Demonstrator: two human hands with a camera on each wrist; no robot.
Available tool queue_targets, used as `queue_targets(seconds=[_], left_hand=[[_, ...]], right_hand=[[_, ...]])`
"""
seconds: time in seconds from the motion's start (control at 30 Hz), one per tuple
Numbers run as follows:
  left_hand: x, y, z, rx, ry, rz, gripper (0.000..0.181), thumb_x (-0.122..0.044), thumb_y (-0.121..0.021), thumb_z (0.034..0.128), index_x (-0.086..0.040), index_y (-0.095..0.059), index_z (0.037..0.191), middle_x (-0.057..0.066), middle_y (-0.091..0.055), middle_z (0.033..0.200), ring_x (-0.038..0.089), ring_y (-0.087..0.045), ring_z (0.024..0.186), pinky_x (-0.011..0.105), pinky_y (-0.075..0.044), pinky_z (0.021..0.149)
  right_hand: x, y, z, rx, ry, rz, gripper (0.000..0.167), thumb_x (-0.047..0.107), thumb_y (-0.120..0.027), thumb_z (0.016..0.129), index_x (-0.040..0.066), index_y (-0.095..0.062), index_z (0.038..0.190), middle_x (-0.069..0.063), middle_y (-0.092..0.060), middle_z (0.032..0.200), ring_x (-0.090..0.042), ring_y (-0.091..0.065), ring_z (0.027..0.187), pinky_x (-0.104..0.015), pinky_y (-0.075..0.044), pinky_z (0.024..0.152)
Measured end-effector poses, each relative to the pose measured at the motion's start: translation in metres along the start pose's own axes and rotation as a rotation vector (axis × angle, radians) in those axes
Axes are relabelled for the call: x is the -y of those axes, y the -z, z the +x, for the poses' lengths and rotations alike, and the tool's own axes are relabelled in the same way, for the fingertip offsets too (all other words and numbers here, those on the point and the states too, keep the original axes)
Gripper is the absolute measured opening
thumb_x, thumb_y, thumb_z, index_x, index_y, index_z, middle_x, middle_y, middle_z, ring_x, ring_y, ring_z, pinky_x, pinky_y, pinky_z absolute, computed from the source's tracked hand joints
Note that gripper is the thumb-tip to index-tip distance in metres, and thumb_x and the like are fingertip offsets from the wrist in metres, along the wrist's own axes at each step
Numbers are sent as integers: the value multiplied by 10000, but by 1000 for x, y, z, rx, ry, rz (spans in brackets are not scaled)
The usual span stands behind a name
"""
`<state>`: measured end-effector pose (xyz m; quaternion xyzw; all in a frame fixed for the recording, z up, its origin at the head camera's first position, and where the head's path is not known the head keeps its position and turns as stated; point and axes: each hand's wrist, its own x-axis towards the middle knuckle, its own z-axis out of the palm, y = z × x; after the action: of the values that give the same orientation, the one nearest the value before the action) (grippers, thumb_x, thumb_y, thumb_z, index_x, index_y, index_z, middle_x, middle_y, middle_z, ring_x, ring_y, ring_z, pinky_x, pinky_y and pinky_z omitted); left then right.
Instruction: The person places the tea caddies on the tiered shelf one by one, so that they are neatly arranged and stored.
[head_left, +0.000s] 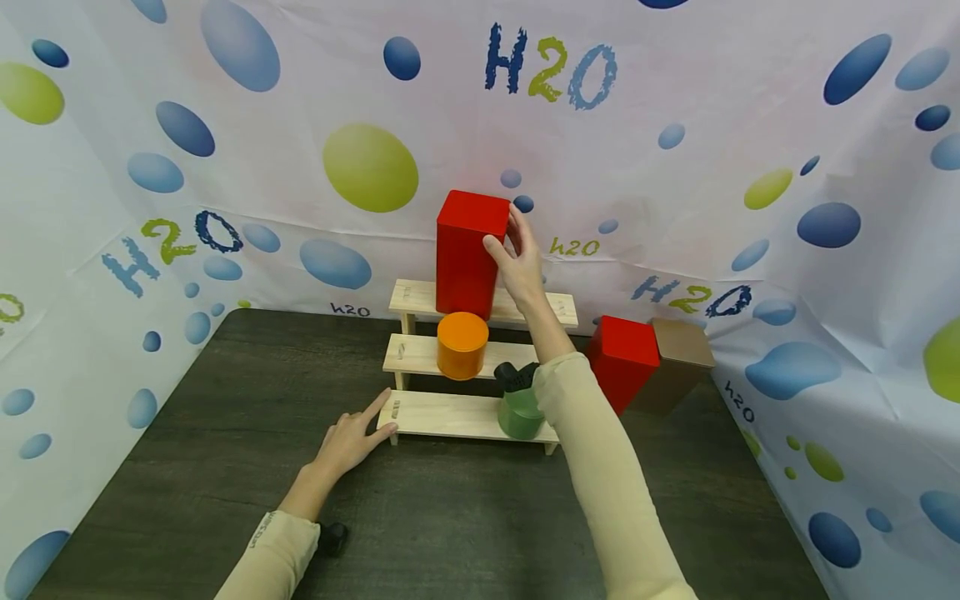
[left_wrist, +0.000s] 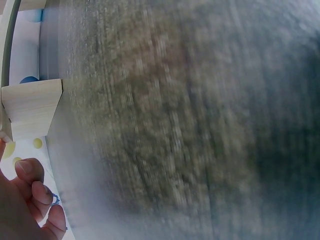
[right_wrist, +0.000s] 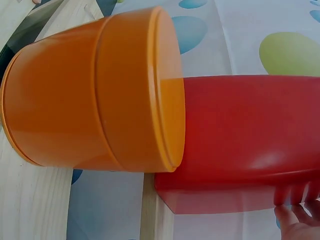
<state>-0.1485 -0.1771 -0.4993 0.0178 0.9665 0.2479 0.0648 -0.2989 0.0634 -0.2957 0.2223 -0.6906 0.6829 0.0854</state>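
A tall red box [head_left: 468, 258] stood upright on the top tier of a wooden stand [head_left: 442, 415] as a person's right hand [head_left: 524, 263] touched its right side, fingers extended and parted without wrapping around it. The left hand [head_left: 347, 442], thumb and forefinger spread apart, touched the lowest tier's left end. An orange canister [head_left: 462, 346] sat on the middle tier; a brown box [head_left: 678, 367] stood on the dark bench [head_left: 450, 517] to the right.
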Motion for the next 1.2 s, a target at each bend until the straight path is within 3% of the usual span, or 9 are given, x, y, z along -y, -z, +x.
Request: queue_targets(seconds=[0.17, 0.27, 0.4, 0.8, 1.2], left_hand=[[-2, 1, -1, 2, 7, -7, 694, -518, -465, 899, -185, -234, 1462, 275, -498, 1262, 491, -473, 1090, 642, -335, 863], [-2, 2, -2, 7, 7, -5, 693, -516, -464, 901, -184, -230, 1463, 272, -494, 1269, 490, -471, 1093, 640, -334, 867], [-3, 2, -2, 13, 10, 0, 696, -521, -460, 900, -184, -228, 1464, 278, -491, 1269, 494, -469, 1092, 639, -336, 866], [-1, 1, 0, 13, 14, -10, 705, -536, -454, 896, -194, -220, 1466, 273, -483, 1280, 499, -455, 1109, 651, -316, 877], [0, 1, 0, 11, 5, -11, 702, -538, -456, 896, -197, -226, 1465, 269, -487, 1279, 497, -460, 1104, 648, -324, 871]], right_hand=[[0, 0, -3, -13, 63, -31, 709, 308, -574, 876, -3, -255, 1428, -185, -313, 1439, -308, -307, 1312, -420, -328, 1027], [0, -1, -6, -25, 86, -53, 639, 219, -579, 895, -3, -286, 1417, -185, -342, 1419, -342, -345, 1267, -433, -369, 991], [-1, -2, -11, -36, 55, -66, 591, 59, -561, 901, 12, -284, 1421, -163, -350, 1413, -326, -372, 1234, -425, -400, 965], [-2, -4, -13, -23, 64, -90, 578, 54, -551, 907, 13, -283, 1418, -173, -349, 1407, -324, -366, 1245, -441, -422, 937], [9, -18, -12, -17, 71, -178, 559, 37, -546, 905, -37, -294, 1397, -224, -357, 1395, -375, -399, 1222, -465, -388, 963]])
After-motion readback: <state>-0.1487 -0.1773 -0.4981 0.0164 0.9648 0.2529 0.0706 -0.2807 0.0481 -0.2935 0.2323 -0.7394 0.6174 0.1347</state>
